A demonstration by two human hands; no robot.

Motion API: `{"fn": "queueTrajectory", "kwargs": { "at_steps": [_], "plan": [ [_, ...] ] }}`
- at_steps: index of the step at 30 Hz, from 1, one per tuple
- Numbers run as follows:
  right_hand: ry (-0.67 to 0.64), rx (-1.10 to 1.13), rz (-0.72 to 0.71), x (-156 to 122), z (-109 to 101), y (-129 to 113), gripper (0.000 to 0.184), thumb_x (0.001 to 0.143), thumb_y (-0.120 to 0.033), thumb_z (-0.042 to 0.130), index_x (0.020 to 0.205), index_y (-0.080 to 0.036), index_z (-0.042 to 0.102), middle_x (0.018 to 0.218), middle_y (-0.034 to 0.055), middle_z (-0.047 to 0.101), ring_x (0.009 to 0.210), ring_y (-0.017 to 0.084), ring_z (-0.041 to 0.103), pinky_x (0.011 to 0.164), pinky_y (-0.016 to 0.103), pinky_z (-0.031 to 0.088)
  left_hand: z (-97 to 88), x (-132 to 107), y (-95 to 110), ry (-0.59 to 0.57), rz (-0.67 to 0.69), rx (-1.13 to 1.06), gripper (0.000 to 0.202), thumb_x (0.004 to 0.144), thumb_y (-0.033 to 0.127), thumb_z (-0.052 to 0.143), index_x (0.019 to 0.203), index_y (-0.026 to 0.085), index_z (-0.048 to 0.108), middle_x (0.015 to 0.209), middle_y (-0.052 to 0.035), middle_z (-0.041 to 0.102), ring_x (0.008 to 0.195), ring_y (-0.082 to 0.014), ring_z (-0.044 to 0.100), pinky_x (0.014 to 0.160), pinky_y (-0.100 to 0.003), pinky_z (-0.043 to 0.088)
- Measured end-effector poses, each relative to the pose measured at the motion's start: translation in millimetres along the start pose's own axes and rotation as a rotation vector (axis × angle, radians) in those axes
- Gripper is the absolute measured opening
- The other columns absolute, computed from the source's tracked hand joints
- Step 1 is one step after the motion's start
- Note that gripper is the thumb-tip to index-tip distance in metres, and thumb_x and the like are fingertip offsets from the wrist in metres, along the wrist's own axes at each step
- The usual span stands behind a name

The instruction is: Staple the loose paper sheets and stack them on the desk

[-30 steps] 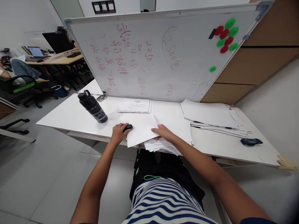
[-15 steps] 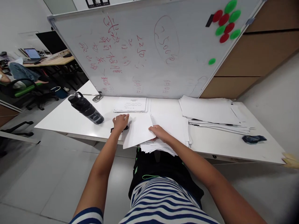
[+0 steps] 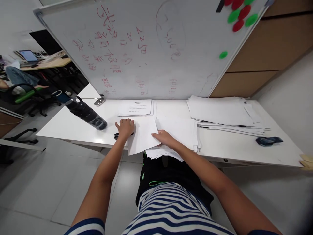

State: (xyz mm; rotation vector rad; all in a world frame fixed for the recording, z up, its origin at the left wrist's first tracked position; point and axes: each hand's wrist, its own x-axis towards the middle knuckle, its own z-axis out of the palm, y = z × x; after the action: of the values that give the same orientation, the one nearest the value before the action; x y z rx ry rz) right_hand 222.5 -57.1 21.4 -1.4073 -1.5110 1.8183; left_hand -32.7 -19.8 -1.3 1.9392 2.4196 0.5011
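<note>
Blank white paper [image 3: 141, 135], right hand [image 3: 166, 138] in pinch grip on its edge, left hand [image 3: 125, 128] spread.

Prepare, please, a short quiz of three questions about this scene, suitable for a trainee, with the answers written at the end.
1. True or false: the right hand holds white paper.
2. Which colours are the round discs on the whiteboard? A) blue and yellow B) red and green C) black and orange
3. Fill in: the black object on the table is partly hidden by the ____ hand.

Key: 1. True. 2. B. 3. Left: the left hand.
</note>
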Motion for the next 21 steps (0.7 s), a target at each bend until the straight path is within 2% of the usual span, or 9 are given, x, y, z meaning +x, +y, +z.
{"fn": "queueTrajectory", "kwargs": {
  "at_steps": [2,4,6,8,10,12,15,18,21],
  "plan": [
    [0.007,0.005,-0.016,-0.4,0.9,-0.3,0.024,0.087,-0.038,0.060,0.081,-0.015,0.064,0.083,0.0093,0.070,0.061,0.018,0.064,0.052,0.028,0.052,-5.7,-0.3,-1.9,0.076,-0.008,-0.104,0.039,0.097,0.041,0.036,0.100,0.019,0.067,0.107,-0.0154,0.069,0.114,-0.0334,0.056,0.102,-0.057,0.036],
    [0.014,-0.008,-0.025,-1.8,1.5,-1.9,0.024,0.087,-0.038,0.060,0.081,-0.015,0.064,0.084,0.0095,0.070,0.061,0.017,0.064,0.053,0.028,0.053,-13.1,-2.9,-4.4,0.222,0.009,-0.206,0.043,0.099,0.039,0.029,0.102,0.018,0.067,0.104,-0.0135,0.069,0.106,-0.0275,0.060,0.095,-0.044,0.042],
    [0.027,-0.046,-0.030,-4.5,1.8,-4.1,0.025,0.088,-0.039,0.060,0.082,-0.015,0.063,0.083,0.0090,0.070,0.060,0.017,0.064,0.053,0.028,0.053,-19.9,-9.3,-8.5,0.377,0.012,-0.252,0.047,0.101,0.037,0.024,0.103,0.018,0.067,0.105,-0.0128,0.069,0.103,-0.0242,0.060,0.093,-0.038,0.042],
    [0.039,-0.094,-0.042,-8.2,1.9,-6.3,0.026,0.088,-0.040,0.059,0.082,-0.015,0.062,0.079,0.0081,0.069,0.058,0.017,0.063,0.053,0.028,0.051,-23.6,-19.6,-15.3,0.449,0.006,-0.230,0.049,0.101,0.035,0.021,0.101,0.017,0.067,0.104,-0.0123,0.069,0.102,-0.0233,0.061,0.094,-0.038,0.040],
    [0.037,-0.140,-0.068,-11.9,2.6,-8.1,0.026,0.090,-0.039,0.057,0.079,-0.016,0.061,0.072,0.0068,0.067,0.055,0.017,0.061,0.053,0.029,0.050,-22.5,-32.3,-24.4,0.434,0.032,-0.183,0.049,0.101,0.034,0.022,0.099,0.018,0.068,0.101,-0.0118,0.070,0.102,-0.0235,0.061,0.095,-0.039,0.038],
    [0.040,-0.195,-0.109,-14.9,4.9,-10.5,0.026,0.091,-0.037,0.055,0.073,-0.017,0.059,0.067,0.0056,0.064,0.055,0.018,0.060,0.055,0.029,0.048,-17.2,-44.2,-34.2,0.357,0.080,-0.122,0.047,0.100,0.035,0.025,0.095,0.018,0.069,0.096,-0.0117,0.070,0.098,-0.0242,0.061,0.091,-0.039,0.038],
    [0.090,-0.301,-0.201,-20.2,11.9,-19.3,0.027,0.089,-0.032,0.057,0.065,-0.019,0.053,0.070,0.0061,0.063,0.071,0.021,0.062,0.064,0.027,0.045,-6.5,-54.6,-44.7,0.242,0.103,0.000,0.047,0.099,0.037,0.029,0.078,0.018,0.066,0.081,-0.0126,0.068,0.086,-0.0254,0.061,0.080,-0.038,0.037],
    [0.165,-0.561,-0.352,-35.2,15.8,-35.8,0.029,0.089,-0.028,0.056,0.062,-0.020,0.049,0.072,0.0067,0.062,0.078,0.021,0.060,0.067,0.026,0.039,1.4,-55.1,-46.3,0.255,0.044,0.063,0.048,0.099,0.038,0.029,0.069,0.019,0.061,0.074,-0.0128,0.065,0.082,-0.0256,0.060,0.074,-0.037,0.034],
    [0.210,-0.695,-0.464,-63.3,6.5,-50.4,0.031,0.093,-0.030,0.049,0.063,-0.021,0.048,0.064,0.0041,0.057,0.065,0.017,0.054,0.061,0.027,0.035,3.8,-52.9,-43.0,0.291,-0.013,0.068,0.047,0.098,0.037,0.029,0.069,0.020,0.061,0.075,-0.0124,0.065,0.081,-0.0257,0.059,0.072,-0.037,0.033]
  ]
}}
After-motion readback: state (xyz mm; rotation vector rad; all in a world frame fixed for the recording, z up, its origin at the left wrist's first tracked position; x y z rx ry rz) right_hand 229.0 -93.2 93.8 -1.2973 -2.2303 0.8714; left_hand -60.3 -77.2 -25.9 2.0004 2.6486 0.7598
